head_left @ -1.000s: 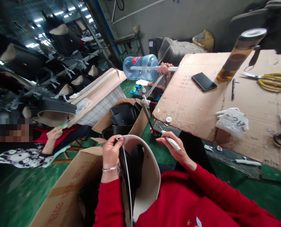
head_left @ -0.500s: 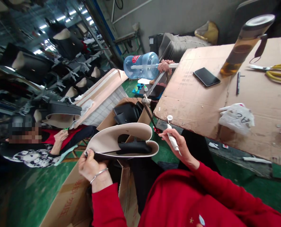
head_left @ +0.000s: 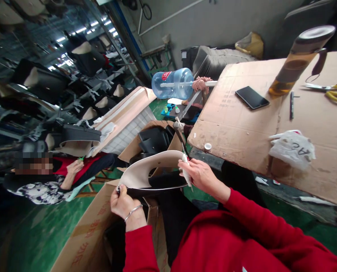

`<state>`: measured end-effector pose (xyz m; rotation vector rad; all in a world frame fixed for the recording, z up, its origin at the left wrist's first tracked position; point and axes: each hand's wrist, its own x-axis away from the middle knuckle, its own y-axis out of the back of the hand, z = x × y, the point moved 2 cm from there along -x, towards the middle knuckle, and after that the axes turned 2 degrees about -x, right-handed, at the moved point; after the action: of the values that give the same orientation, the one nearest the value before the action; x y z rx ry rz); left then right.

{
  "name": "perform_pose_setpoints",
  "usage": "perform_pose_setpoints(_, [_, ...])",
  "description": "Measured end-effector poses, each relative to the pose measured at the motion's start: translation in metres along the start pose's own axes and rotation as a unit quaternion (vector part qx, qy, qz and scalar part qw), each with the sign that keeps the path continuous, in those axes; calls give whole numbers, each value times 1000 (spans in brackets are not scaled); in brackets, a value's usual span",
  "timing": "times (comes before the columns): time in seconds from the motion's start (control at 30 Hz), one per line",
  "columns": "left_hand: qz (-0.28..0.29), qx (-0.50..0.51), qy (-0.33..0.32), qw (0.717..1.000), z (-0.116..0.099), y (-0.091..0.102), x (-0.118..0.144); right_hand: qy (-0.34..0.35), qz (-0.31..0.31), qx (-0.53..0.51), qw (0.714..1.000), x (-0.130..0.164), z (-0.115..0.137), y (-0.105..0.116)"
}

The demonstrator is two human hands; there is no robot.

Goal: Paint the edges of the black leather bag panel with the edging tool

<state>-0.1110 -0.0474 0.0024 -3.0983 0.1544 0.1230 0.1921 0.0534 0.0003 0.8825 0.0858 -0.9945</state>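
My left hand grips the near end of a curved beige-and-black leather piece, held flat over an open cardboard box. A metal bangle sits on that wrist. My right hand holds a small white tube with its tip against the far end of the leather piece. The tube's white cap lies on the cardboard-covered table close by. Both my sleeves are red.
On the table are a black phone, a tall drink bottle, yellow scissors, a pen and a white plastic bag. Another box holds black pieces. A seated person works at left. A blue water jug lies behind.
The leather piece went from upright in my left hand to lying flat. My right hand moved the tube left onto its far end, and the cap now rests on the table edge.
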Motion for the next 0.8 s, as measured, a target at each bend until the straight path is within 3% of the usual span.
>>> perform_pose_setpoints(0.23, [-21, -14, -6, 1000, 9, 11, 0, 74, 85, 75, 991, -8, 13, -28])
perform_pose_setpoints(0.47, [-39, -37, -16, 998, 18, 19, -2, 84, 70, 138, 984, 10, 12, -43])
perform_pose_setpoints(0.8, [-4, -52, -12, 999, 13, 20, 4, 51, 75, 125, 988, 19, 10, -51])
